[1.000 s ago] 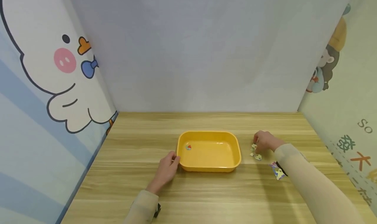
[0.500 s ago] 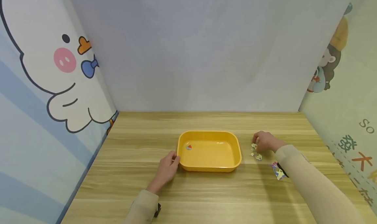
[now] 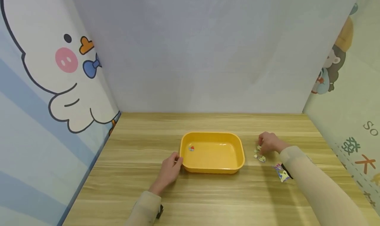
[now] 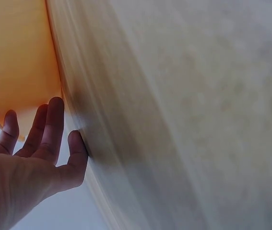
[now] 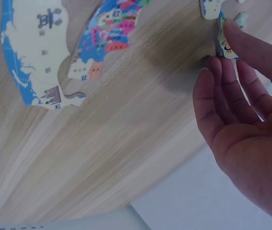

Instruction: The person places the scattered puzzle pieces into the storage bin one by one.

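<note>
My right hand (image 3: 269, 143) pinches a small map puzzle piece (image 5: 226, 42) between thumb and fingertips, on edge over the table at the right. Close beside it lie several small pale pieces, including a yellow-and-blue puzzle piece (image 3: 261, 159). A yellow tray (image 3: 212, 170) stands in the middle, with one small red-and-blue piece (image 3: 191, 148) on its floor at the left. Against the tray's left side rests my left hand (image 3: 170, 170), its loosely bent fingers touching the outer wall in the left wrist view.
Nearer me, partly under the right wrist, lie larger map pieces: a white-and-blue one (image 5: 37, 52) and a multicoloured one (image 5: 109, 36). The wooden table (image 3: 207, 199) meets a grey backdrop (image 3: 207, 54), with printed cloth on both sides.
Near the small pieces, my right hand shifts only slightly, its fingers closing in over them. My left hand stays at the tray. The whole view drifts a little.
</note>
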Demonstrator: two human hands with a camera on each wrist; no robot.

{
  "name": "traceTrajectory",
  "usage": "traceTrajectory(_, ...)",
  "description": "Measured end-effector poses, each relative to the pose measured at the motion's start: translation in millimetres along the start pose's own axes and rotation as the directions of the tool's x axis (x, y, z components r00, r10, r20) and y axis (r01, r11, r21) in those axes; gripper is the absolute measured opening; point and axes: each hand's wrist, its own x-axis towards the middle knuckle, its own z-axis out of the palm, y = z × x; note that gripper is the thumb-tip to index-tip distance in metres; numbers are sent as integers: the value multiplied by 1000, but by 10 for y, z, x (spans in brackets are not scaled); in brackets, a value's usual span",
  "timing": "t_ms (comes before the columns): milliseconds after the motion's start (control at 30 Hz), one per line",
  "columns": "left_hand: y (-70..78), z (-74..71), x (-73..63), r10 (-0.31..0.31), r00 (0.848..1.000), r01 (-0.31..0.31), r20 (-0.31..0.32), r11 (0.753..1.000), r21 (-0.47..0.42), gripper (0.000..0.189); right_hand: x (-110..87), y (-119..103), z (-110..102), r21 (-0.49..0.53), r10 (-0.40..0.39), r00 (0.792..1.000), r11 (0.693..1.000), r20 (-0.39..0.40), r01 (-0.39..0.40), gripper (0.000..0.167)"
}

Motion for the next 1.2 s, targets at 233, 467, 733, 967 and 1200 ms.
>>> traceTrajectory(233,31,-11,7,-19,1000,19,11,1000,0,12,-27,16,-45,-1,-37,999,999,-35,37,31)
traceTrajectory(467,62,-30,-4,-19,1000,19,14,1000,2,12,-76,-16,-94,50,-27,999,998,-27,29,27)
traceTrajectory(733,70,-35,2,3,1000,-3,6,1000,4,12,-84,16,-103,56,-55,997,997,-55,58,22)
traceTrajectory(967,80,-47,11,-3,1000,3,7,1000,2,12,-70,37,-139,97,-63,997,993,-48,68,19)
traceTrajectory(1200,82,-74,-2,4,1000,-4,5,1000,-15,13,-83,-16,-217,124,-58,997,990,-44,63,17)
